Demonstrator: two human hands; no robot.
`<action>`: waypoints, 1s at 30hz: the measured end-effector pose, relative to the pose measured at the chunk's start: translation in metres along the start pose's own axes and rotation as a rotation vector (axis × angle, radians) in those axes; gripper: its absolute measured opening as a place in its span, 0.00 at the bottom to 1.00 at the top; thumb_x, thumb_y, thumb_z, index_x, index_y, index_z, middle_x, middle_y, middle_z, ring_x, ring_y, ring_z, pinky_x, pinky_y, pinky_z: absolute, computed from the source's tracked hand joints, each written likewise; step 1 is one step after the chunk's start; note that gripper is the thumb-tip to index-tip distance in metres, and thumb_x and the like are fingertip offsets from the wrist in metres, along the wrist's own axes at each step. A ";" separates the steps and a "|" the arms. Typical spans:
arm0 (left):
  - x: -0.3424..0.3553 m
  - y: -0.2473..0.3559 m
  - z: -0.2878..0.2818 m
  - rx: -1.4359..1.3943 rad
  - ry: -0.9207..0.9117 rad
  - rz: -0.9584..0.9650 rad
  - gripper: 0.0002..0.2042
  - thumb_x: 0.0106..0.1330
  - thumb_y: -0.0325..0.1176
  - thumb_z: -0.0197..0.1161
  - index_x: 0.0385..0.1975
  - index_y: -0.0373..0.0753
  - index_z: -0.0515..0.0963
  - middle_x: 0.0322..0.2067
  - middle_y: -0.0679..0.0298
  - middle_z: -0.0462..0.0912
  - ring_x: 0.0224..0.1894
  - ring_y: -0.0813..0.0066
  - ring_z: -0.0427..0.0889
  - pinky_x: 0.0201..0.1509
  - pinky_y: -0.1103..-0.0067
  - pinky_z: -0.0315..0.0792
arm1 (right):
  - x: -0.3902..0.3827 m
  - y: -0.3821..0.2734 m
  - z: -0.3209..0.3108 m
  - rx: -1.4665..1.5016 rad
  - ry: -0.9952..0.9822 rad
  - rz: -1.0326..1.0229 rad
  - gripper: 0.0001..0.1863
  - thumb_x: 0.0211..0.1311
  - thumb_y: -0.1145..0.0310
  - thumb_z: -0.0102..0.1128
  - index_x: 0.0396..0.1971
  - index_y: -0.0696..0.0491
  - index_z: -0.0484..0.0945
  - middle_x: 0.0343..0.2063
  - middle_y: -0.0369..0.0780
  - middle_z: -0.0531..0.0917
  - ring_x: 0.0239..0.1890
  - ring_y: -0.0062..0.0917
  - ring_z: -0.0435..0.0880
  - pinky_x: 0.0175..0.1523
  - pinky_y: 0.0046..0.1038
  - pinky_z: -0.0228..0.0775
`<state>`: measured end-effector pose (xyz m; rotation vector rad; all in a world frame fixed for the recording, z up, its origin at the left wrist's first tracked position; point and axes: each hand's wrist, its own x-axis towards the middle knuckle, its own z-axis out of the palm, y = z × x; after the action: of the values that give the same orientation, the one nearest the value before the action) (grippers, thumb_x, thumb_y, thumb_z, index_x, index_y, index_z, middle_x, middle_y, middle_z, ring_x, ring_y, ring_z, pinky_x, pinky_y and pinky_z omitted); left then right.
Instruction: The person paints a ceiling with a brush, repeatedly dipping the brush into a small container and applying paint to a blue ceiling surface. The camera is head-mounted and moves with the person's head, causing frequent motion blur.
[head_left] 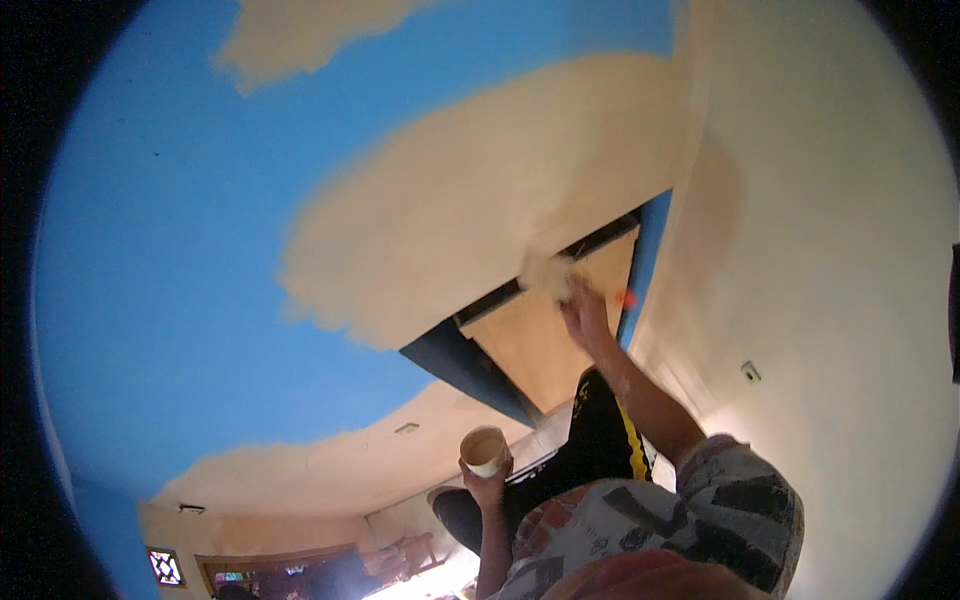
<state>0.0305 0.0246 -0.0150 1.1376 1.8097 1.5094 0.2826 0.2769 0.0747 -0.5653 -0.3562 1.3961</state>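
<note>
My right hand (585,312) grips a pale, brush-like tool (543,272), blurred by motion, against the beige-coated area (420,220) of the blue-painted wall (160,250), just above a recessed wooden panel (530,350) with dark edges. Low in the middle, my left hand (484,488) holds a white cup (485,446), its inside pale; whether anything is in it is hard to tell. A small orange object (626,299), too blurred to name, is beside the panel, right of my right hand.
My bent legs in dark trousers (590,430) are below the panel. A pale wall (830,250) with a small fitting (750,372) rises at the right. At the lower left are a wood-framed opening (280,560) and a small patterned window (165,566).
</note>
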 end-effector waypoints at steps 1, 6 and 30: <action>0.001 -0.001 -0.001 -0.019 -0.015 -0.002 0.39 0.36 0.37 0.81 0.52 0.36 0.69 0.44 0.55 0.81 0.47 0.62 0.81 0.52 0.68 0.75 | -0.019 0.018 -0.028 0.013 0.064 0.056 0.13 0.63 0.68 0.61 0.47 0.48 0.74 0.35 0.31 0.78 0.35 0.20 0.77 0.39 0.27 0.75; 0.002 -0.009 -0.005 0.037 -0.060 -0.067 0.40 0.36 0.37 0.80 0.53 0.37 0.68 0.45 0.54 0.81 0.49 0.60 0.81 0.54 0.68 0.74 | -0.116 0.077 -0.121 -0.029 0.080 0.257 0.09 0.64 0.63 0.61 0.39 0.49 0.72 0.35 0.33 0.80 0.34 0.19 0.79 0.35 0.24 0.73; 0.005 -0.005 -0.008 0.029 -0.002 -0.119 0.39 0.34 0.39 0.82 0.51 0.38 0.70 0.42 0.53 0.82 0.46 0.56 0.83 0.50 0.65 0.76 | -0.136 0.071 -0.088 -0.219 0.141 0.462 0.09 0.63 0.64 0.63 0.39 0.51 0.77 0.25 0.34 0.80 0.23 0.24 0.78 0.29 0.26 0.72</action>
<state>0.0205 0.0245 -0.0171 1.0255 1.8686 1.4177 0.2521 0.1344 -0.0248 -0.9657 -0.2751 1.7585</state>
